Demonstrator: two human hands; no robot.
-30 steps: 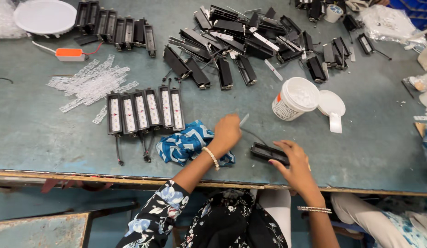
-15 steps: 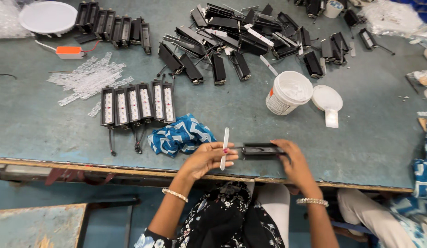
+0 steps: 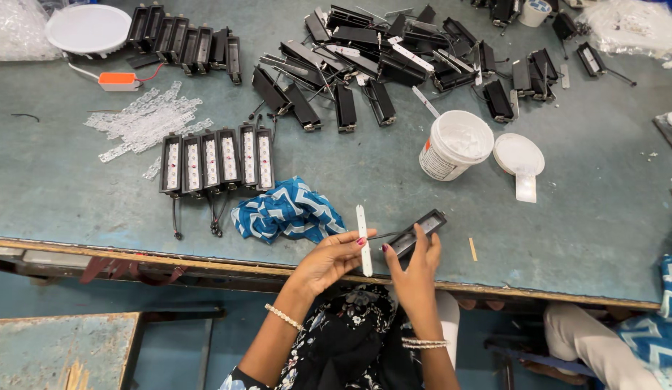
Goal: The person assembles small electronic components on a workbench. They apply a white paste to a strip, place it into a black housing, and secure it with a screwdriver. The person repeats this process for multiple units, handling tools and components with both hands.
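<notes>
We are pinching white strip (image 3: 363, 240) upright with left hand (image 3: 329, 260); right hand (image 3: 415, 269) gripping black housing (image 3: 417, 232), blue cloth (image 3: 285, 211) lying just beside on table (image 3: 582, 209).

A narrow white strip (image 3: 363, 238) stands upright at the table's near edge, just left of a black rectangular housing (image 3: 417, 232), tilted.

Five housings (image 3: 217, 160) fitted with white strips lie side by side in one row. Six empty housings (image 3: 186, 43) line the far edge. One white tub (image 3: 455, 145), one lid (image 3: 518, 153), one blue cloth (image 3: 287, 211), one round white lamp (image 3: 88, 29). Two hands: the left hand (image 3: 329, 260) holds one white strip (image 3: 363, 238), the right hand (image 3: 415, 269) one black housing (image 3: 417, 232).
</notes>
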